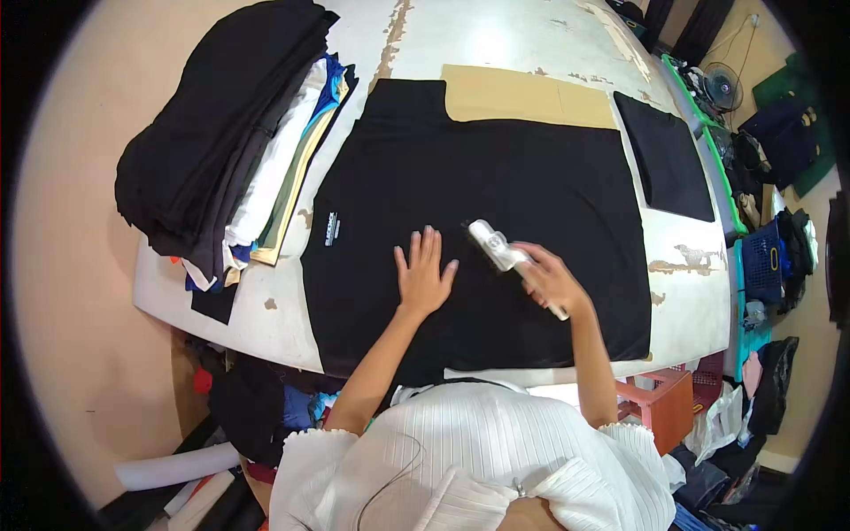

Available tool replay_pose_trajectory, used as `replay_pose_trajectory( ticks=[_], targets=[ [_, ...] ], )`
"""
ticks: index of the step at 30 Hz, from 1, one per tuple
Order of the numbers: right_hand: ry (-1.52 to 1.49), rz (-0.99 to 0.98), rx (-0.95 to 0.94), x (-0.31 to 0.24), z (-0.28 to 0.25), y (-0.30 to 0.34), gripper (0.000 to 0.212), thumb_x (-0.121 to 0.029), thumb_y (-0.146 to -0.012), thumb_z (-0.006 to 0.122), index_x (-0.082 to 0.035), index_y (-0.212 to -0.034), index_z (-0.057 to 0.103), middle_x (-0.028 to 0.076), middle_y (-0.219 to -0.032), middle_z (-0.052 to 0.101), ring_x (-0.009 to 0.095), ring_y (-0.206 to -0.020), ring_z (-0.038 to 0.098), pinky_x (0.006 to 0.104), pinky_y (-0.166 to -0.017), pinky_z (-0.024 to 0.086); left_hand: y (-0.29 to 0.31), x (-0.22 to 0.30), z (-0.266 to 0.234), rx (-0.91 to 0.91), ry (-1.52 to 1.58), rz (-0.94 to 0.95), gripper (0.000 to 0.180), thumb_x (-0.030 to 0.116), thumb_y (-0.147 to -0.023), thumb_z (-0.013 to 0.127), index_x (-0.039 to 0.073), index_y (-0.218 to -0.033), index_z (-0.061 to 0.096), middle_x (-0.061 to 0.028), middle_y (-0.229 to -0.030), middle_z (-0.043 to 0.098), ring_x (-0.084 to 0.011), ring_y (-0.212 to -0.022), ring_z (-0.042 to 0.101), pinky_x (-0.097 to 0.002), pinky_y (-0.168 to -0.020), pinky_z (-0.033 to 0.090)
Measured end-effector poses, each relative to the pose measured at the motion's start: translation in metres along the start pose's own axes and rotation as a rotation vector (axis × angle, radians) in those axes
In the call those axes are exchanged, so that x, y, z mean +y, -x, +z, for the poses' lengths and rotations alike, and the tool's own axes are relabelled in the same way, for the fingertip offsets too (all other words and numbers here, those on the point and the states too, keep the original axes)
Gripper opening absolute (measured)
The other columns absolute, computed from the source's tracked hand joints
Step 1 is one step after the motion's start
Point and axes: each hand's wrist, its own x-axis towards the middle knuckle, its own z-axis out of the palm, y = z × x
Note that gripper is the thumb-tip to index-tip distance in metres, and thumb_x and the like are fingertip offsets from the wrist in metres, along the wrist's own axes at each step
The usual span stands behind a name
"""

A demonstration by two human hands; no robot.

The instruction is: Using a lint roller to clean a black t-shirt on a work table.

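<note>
A black shirt (531, 190) lies spread flat on the table, with a small white print near its left edge. My left hand (425, 276) rests on the cloth, palm down with fingers stretched out. In my right hand (553, 281) is a white brush (498, 248) by its handle, with fingers wrapped round it. The brush head, edged with dark bristles, points to the far left, over or on the cloth; I cannot tell if it touches. A tan board (531, 96) shows past the shirt's far edge, partly hidden by it.
A tall pile of folded clothes (221, 115), mostly black, stands at the left of the white, peeling table (691, 292). A folded black garment (664, 155) lies on the right. Green bins (726, 181) and a blue basket (763, 265) line the right side. A red-brown stool (660, 403) stands below the table's near edge.
</note>
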Motion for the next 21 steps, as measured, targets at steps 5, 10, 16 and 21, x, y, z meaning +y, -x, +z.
replay_pose_trajectory(
  ticks=[5, 10, 16, 21],
  targets=[
    [-0.093, -0.226, 0.632, 0.028, -0.077, -0.041, 0.035, -0.018, -0.091, 0.046, -0.013, -0.126, 0.044, 0.001, -0.059, 0.046, 0.006, -0.039, 0.041, 0.0203, -0.032, 0.034, -0.027, -0.065, -0.013, 0.038, -0.087, -0.296, 0.064, 0.046, -0.090, 0.037, 0.005, -0.139, 0.028, -0.0137, -0.146, 0.022, -0.0321, -0.135, 0.018, -0.0587, -0.104, 0.010],
    [0.067, -0.154, 0.015, -0.024, -0.029, -0.050, 0.040, -0.018, -0.089, 0.051, -0.011, -0.128, 0.043, 0.001, -0.062, 0.049, 0.006, -0.041, 0.043, 0.0206, -0.037, 0.037, -0.039, -0.139, -0.020, 0.128, -0.107, -0.688, 0.062, 0.046, -0.091, 0.036, 0.011, -0.141, 0.027, -0.0095, -0.148, 0.019, -0.0276, -0.137, 0.014, -0.0548, -0.107, 0.004],
    [-0.202, -0.122, 0.129, -0.007, -0.100, -0.094, 0.038, -0.022, -0.092, 0.049, -0.016, -0.129, 0.043, 0.001, -0.061, 0.049, 0.006, -0.039, 0.041, 0.0197, -0.032, 0.032, -0.047, -0.158, -0.035, 0.028, -0.138, -0.757, 0.055, 0.050, -0.091, 0.034, 0.024, -0.140, 0.030, -0.0057, -0.148, 0.019, -0.0252, -0.137, 0.013, -0.0562, -0.107, 0.008],
    [-0.244, -0.231, 0.829, -0.011, -0.137, -0.134, 0.037, -0.017, -0.091, 0.048, -0.013, -0.127, 0.040, 0.001, -0.059, 0.045, 0.007, -0.038, 0.039, 0.0230, -0.031, 0.034, -0.055, -0.168, -0.036, 0.263, -0.065, -0.618, 0.037, 0.035, -0.085, 0.054, 0.020, -0.119, 0.057, -0.0068, -0.128, 0.048, -0.0279, -0.122, 0.040, -0.0478, -0.098, 0.030]
  ],
)
